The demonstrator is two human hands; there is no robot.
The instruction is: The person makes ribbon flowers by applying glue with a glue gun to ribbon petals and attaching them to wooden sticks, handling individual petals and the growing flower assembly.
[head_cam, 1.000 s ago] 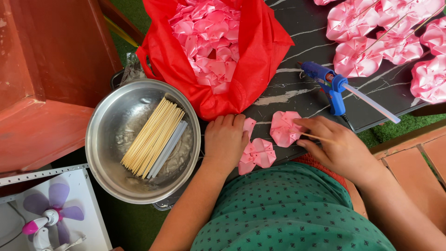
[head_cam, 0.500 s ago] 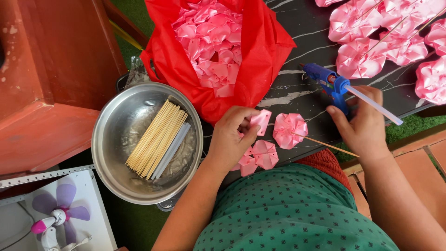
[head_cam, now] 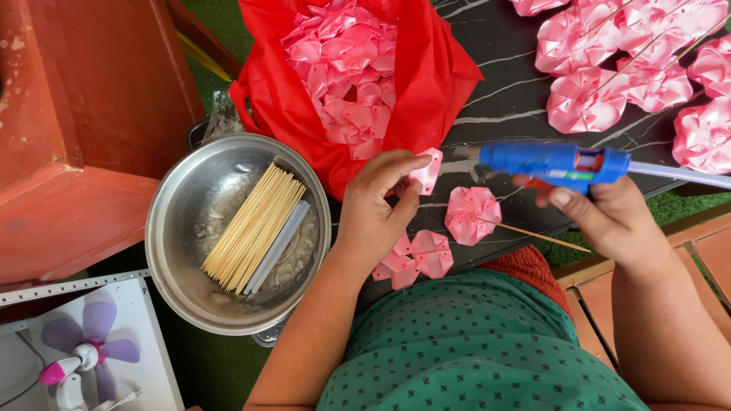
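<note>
In the steel bowl (head_cam: pixel 183 228) at left lies one bundle of sticks. Your left hand (head_cam: pixel 373 213) pinches one pink petal (head_cam: pixel 426 169); your right hand (head_cam: pixel 609 221) grips one blue glue gun (head_cam: pixel 548 161), lying crosswise, nozzle pointing left.

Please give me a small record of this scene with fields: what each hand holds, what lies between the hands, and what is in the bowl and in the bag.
left hand: pinches a folded pink ribbon petal
right hand: grips a blue glue gun, nozzle pointing toward the petal
between hands: pink ribbon flower on a thin stick, lying on the dark table
metal bowl: bundle of wooden sticks, pale glue sticks beside them
red bag: full of pink petals
</note>
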